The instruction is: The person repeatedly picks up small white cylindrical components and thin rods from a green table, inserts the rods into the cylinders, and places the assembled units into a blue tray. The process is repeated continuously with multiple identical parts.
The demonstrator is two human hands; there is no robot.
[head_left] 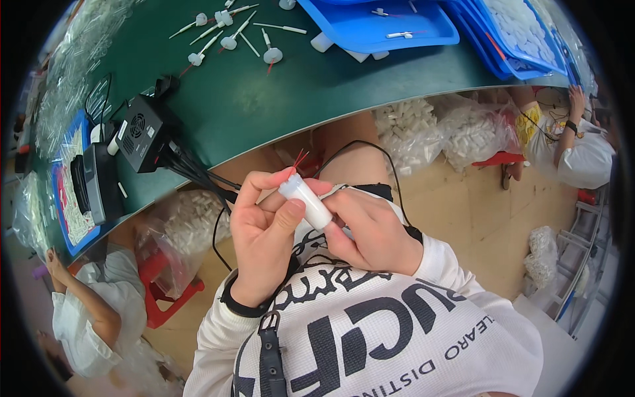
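Observation:
A short white plastic cylinder [311, 205] is held in front of my chest, tilted, with thin red wires [299, 161] sticking out of its upper end. My left hand [264, 215] closes round the upper part, its thumb pressed along the side. The fingers of my right hand [370, 228] grip the lower end. On the green table [278, 92] lie several white stems with round white discs, such as one disc-and-stem piece [272, 55] with a red wire tip. What is inside the cylinder is hidden.
A blue tray [423, 36] holding a few stem pieces rests on white cylinders at the far edge; more stacked blue trays [506, 66] are at right. A black fan-vented box [147, 132] with cables stands left. Bags of white parts [413, 135] sit below the table. Co-workers sit on both sides.

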